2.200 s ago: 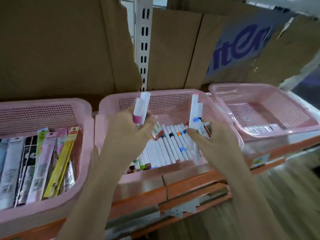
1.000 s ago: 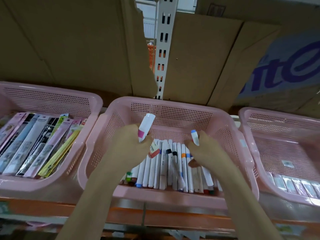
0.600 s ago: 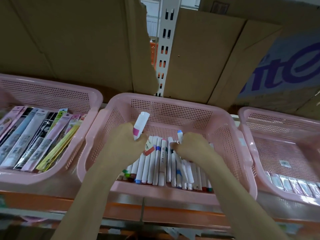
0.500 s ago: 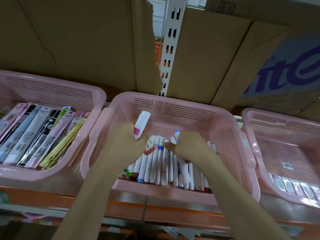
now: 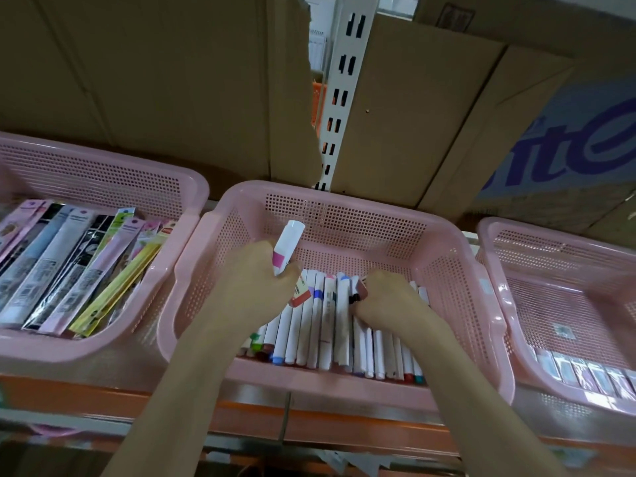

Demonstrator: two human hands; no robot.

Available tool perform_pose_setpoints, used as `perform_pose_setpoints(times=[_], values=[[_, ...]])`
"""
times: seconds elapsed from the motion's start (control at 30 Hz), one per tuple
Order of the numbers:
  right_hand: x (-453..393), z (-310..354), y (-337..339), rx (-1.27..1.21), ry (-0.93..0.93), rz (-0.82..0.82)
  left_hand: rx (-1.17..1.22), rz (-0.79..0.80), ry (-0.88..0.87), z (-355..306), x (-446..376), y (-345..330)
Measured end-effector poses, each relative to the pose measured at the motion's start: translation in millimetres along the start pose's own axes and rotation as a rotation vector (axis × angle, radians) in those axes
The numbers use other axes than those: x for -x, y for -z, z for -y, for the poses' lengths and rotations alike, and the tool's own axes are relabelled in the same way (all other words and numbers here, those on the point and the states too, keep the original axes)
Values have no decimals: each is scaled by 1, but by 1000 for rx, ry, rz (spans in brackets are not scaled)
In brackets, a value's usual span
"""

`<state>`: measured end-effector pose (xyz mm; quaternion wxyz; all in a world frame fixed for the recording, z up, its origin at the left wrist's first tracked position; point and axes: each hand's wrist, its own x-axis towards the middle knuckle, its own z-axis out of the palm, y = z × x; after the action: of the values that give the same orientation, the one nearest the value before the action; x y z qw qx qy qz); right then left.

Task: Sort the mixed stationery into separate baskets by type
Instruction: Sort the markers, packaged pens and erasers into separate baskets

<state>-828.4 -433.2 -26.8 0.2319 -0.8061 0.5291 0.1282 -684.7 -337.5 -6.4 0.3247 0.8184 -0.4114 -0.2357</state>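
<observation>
Middle pink basket (image 5: 457, 287), perforated plastic, on an orange shelf edge (image 5: 241, 404) backed by brown cardboard cartons (image 5: 155, 80) and a white slotted upright (image 5: 344, 80). Contents: a row of white markers (image 5: 309, 325) lying side by side along the floor, coloured caps toward the front wall. Left hand (image 5: 247, 287) inside the basket, fingers curled round one white marker with a pink band (image 5: 287, 247), held upright with its white end standing clear above the fist. Right hand (image 5: 389, 301) low over the row, fingers curled onto markers at the row's middle; which marker it pinches cannot be told. Left pink basket (image 5: 103, 177), touching the middle one: flat packaged pens (image 5: 69, 270) in pink, black, grey and yellow sleeves, laid slantwise. Right pink basket (image 5: 564, 235), just beside: a line of small wrapped items (image 5: 592, 373) along its front. Carton at far right bears purple lettering (image 5: 585, 149).
</observation>
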Motion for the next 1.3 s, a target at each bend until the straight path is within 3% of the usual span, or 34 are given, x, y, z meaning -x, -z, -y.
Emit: perform_pose_setpoints(times=[0.3,0.47,0.6,0.7,0.83,0.97,1.07,1.13,1.23,1.3], values=[[12,8,-8,-51,107,81,-11,-1,-26,-2,-3,3],[20,-7,5,-198,38,-146,-38,33,-46,-6,-5,-2],[36,-25,23,-400,184,-376,-80,148,-132,-18,-2,-11],[43,-27,31,-526,315,-361,-88,252,-199,-28,1,-17],[42,-26,32,-513,390,-317,-105,355,-261,-39,2,-24],[41,-32,32,-692,406,-373,-83,332,-229,-40,1,-23],[42,-34,35,-1074,341,-426,-145,271,-153,-29,-3,-20],[42,-38,43,-1188,305,-511,-142,234,-56,-18,-5,-16],[34,-44,48,-882,242,-593,-102,165,13,-8,-7,-11],[25,-43,43,-581,213,-533,-61,133,23,-10,-4,-12]])
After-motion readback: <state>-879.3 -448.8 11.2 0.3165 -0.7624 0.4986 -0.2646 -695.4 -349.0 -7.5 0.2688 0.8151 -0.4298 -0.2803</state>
